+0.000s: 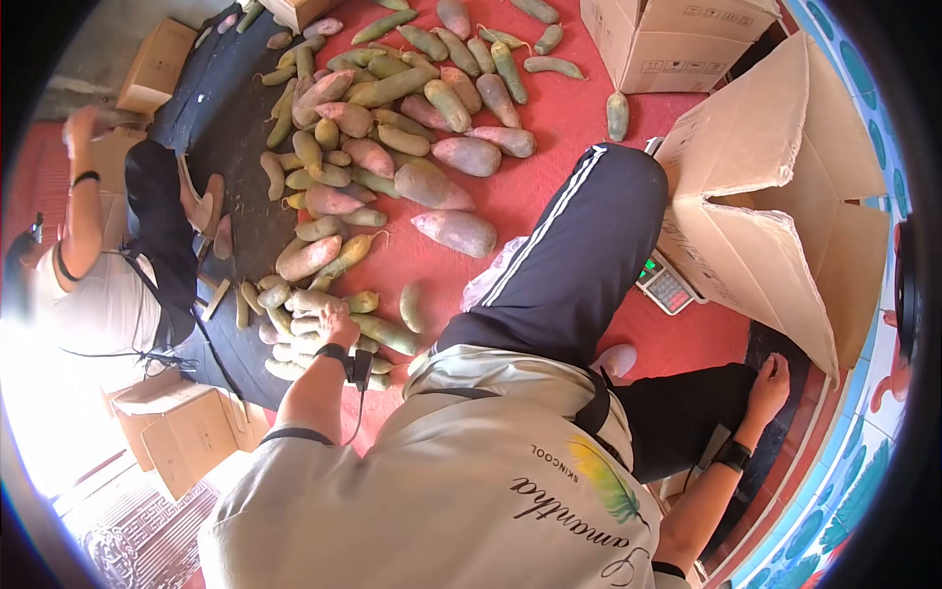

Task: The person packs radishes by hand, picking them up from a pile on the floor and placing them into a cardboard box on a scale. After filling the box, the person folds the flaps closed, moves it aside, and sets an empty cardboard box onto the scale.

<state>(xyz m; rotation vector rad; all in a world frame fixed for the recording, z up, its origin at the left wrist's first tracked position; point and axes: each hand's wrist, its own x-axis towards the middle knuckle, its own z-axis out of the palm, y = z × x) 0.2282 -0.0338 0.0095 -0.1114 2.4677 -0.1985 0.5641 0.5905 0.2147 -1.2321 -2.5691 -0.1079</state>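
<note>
My left hand (337,324) reaches into the lower part of a big pile of long radishes, green ones and pinkish ones (454,233). Its fingers are closed round a pale radish (305,326), partly hidden among others. Out to the right, beside my dark-trousered knee, my right hand (768,390) hangs with curled fingers and nothing visible in it. A scale (669,287) with lit green digits lies right of my raised leg, partly under an open cardboard box (731,147). One green radish (617,116) lies apart near that box.
Another carton (677,44) stands at the top right. At the left a seated person (108,285) is near more cartons (186,432) and a dark mat (231,108). Red floor covering (574,128) runs under the radishes. A tiled wall (878,393) curves along the right.
</note>
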